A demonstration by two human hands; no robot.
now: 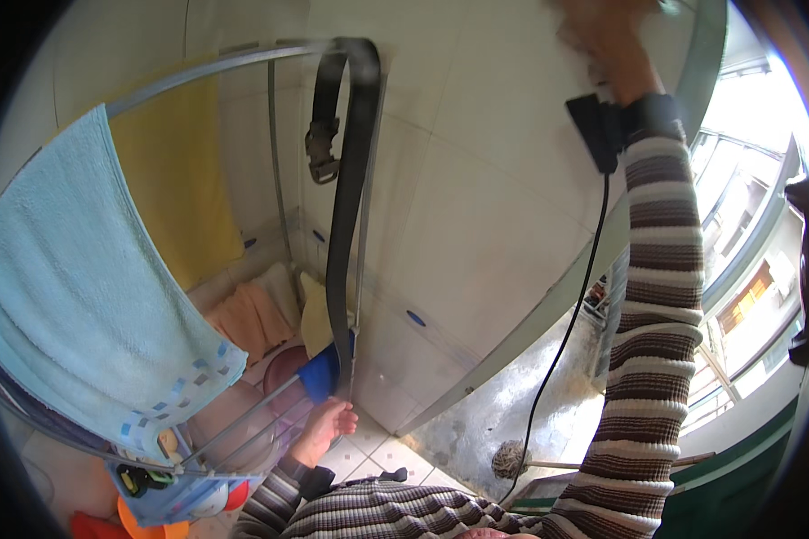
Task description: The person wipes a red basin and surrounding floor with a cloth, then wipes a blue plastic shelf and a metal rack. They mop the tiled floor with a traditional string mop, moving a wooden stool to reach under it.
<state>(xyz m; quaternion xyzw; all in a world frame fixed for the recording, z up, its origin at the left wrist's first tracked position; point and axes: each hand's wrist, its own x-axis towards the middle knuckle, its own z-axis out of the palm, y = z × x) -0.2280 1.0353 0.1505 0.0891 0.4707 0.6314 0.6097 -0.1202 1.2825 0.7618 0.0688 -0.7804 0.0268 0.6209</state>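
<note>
A black strap belt [350, 222] with a plastic buckle [322, 153] hangs over the top rail of a metal drying rack [222, 71]. My left hand [325, 430] is low beside the rack, fingers curled, right at the belt's lower end. Whether the fingers grip it is unclear. My right hand [610, 47] is raised high at the upper right, blurred, in front of the tiled wall [492, 135]. I cannot make out anything in it. A black device [596, 131] with a cable sits at my right wrist.
A light blue towel [94, 283] and a yellow towel [175, 175] hang on the rack. Basins [232, 424] and a light blue container [165, 498] stand below. A mop head [510, 459] lies on the wet floor at right, beyond a greenish door frame [512, 343]. Windows line the far right.
</note>
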